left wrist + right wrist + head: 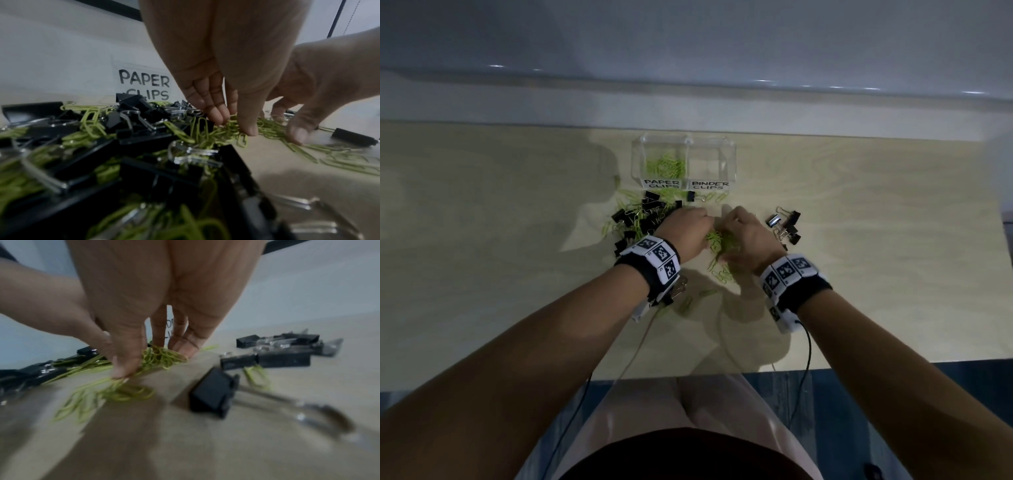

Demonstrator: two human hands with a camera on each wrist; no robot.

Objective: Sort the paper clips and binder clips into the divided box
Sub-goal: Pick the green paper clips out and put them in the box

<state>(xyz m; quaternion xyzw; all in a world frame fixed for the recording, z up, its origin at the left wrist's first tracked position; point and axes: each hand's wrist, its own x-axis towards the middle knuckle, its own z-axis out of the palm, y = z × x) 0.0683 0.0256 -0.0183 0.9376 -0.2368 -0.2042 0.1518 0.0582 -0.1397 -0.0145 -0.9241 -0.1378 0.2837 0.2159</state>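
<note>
A clear divided box (729, 161) stands at the far side of the table, labelled PAPER CLIPS on the left and BINDER CLIPS on the right. Green paper clips (666, 165) lie in its left compartment; the right one looks bare. My left hand (233, 127) and right hand (153, 363) meet over a bunch of green paper clips (717, 244) in front of the box. Each hand pinches part of that bunch (164, 357) between thumb and fingers, low on the table. A mixed pile of black binder clips and green clips (643, 219) lies just left of my left hand (690, 228).
A small group of black binder clips (787, 224) lies right of my right hand (744, 233). One binder clip (213, 394) sits close under the right wrist. Loose green clips (688, 301) are scattered toward the near table edge (859, 365). Wrist cables hang over that edge.
</note>
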